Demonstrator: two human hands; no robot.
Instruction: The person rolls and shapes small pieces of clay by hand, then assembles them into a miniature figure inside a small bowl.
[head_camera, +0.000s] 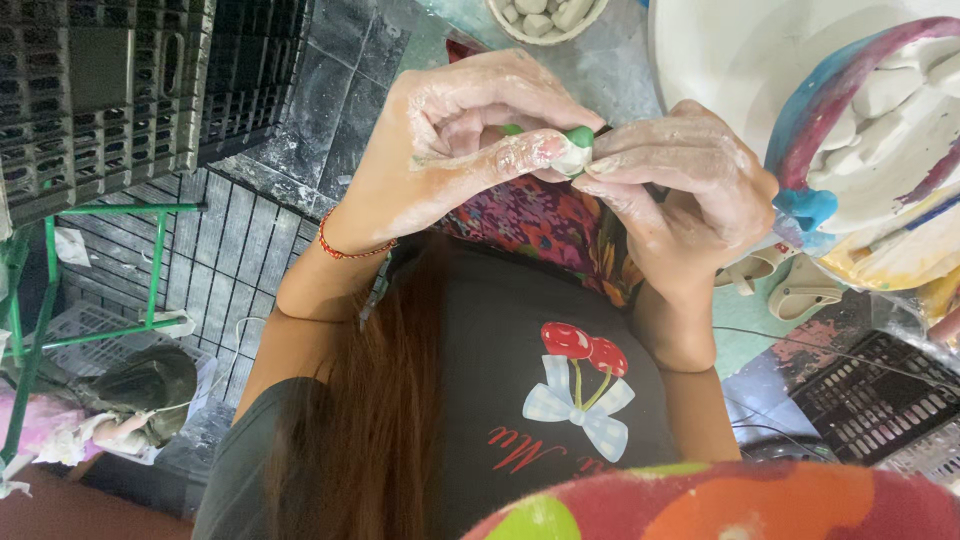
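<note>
While the camera looks down over the person's chest, both hands meet in the middle of the view, a little far from the body. The left hand (455, 140), which carries a thin red bracelet (352, 249) on the wrist, is curled, and its thumb and fingers pinch a small green and white piece (575, 150). The right hand (680, 190) comes from the right side and also pinches this same piece with its fingertips, so the piece sits between the two hands, touching both. Both hands are covered with a pale, wet, clay-like film.

At the far right there is a big white basin (740, 50), and a bowl with a rim in many colours (830, 90) lies in it, holding pale lumps. At the far edge, in the middle, a small round bowl (545, 20) holds more pale lumps. At the far left stand dark plastic crates (100, 90), and near them a green metal frame (100, 270). The person wears a dark shirt (500, 340) with a picture of cherries, and long brown hair (370, 420) hangs down in front.
</note>
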